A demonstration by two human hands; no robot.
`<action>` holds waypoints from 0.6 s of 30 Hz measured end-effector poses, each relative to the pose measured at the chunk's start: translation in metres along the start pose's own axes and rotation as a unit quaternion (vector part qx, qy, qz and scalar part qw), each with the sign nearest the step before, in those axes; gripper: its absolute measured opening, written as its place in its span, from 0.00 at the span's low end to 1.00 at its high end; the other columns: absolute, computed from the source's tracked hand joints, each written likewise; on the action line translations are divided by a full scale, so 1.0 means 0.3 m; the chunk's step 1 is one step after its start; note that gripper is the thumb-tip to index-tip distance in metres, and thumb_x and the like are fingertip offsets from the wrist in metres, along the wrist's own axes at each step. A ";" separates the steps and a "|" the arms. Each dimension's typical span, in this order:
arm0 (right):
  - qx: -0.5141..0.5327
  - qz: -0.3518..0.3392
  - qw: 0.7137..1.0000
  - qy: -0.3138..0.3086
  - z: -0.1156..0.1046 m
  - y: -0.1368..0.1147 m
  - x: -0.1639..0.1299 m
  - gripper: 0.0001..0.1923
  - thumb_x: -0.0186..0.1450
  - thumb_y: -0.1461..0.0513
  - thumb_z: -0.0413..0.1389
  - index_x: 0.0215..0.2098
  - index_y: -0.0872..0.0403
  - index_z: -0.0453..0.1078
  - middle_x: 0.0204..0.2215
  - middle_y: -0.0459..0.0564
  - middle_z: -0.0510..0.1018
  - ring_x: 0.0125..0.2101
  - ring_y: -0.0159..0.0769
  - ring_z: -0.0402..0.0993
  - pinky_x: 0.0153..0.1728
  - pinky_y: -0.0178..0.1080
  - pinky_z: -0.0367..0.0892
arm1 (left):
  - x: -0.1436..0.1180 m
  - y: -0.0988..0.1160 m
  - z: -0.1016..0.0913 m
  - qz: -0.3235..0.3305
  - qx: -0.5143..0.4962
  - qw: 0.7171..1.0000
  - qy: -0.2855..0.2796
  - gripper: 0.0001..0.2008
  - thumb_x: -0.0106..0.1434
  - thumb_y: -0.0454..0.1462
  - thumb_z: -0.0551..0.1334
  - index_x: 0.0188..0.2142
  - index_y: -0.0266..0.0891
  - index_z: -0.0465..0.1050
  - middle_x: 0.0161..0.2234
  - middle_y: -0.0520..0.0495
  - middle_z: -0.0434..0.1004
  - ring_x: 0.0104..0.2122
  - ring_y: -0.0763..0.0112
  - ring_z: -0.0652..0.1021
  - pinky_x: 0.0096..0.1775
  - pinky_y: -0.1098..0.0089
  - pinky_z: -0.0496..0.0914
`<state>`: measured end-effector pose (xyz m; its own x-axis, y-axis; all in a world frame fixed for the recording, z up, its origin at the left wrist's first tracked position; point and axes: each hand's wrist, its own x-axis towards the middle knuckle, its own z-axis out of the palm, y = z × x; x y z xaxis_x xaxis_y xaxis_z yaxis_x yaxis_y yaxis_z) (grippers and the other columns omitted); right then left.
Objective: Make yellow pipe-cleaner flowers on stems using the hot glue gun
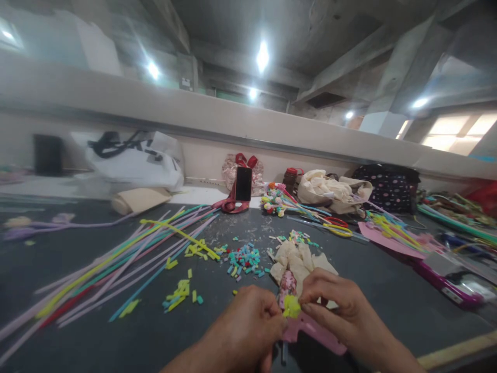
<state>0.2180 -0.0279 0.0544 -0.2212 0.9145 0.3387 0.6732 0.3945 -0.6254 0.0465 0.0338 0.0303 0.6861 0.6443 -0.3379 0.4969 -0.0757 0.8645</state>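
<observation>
at five o'clock in my view, my right hand (pixel 338 300) pinches a lumpy yellow piece (pixel 292 306), thumb and forefinger nearly closed; my left hand (pixel 250 316) curls tight against its eight-o'clock side, its grip hidden, so i cannot tell what it holds. around that piece: crumpled beige cloth (pixel 294 256) at twelve, stubby cut bits (pixel 244 259) at ten, long slim strips (pixel 135 248) toward nine.

No text readable; dark marks (pixel 154 151) on white bag (pixel 134 173) too blurred

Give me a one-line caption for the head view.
Left hand and right hand at a yellow piece, strips and cut bits on the dark table.
</observation>
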 end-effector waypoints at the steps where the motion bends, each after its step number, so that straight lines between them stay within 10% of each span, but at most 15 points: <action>1: -0.007 -0.002 1.000 -0.006 0.003 -0.002 -0.001 0.06 0.59 0.66 0.53 0.26 0.55 0.69 0.26 0.47 0.71 0.28 0.31 0.69 0.28 0.32 0.62 | 0.001 -0.004 0.000 -0.001 0.002 1.000 0.001 0.09 0.50 0.41 0.52 0.22 0.39 0.65 0.08 0.57 0.63 0.05 0.79 0.58 0.09 0.79 0.49; 18: -0.139 -0.048 0.988 -0.035 0.025 -0.013 -0.007 0.07 0.61 0.67 0.49 0.26 0.54 0.66 0.27 0.48 0.71 0.28 0.30 0.67 0.27 0.32 0.59 | 0.011 -0.026 0.002 0.014 0.016 1.000 0.005 0.08 0.50 0.40 0.53 0.22 0.39 0.68 0.07 0.58 0.62 0.06 0.78 0.59 0.10 0.79 0.51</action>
<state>0.2104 -0.0306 0.0509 -0.3348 0.8823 0.3307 0.8130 0.4479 -0.3720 0.0453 0.0362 0.0223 0.6941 0.6497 -0.3101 0.4948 -0.1177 0.8610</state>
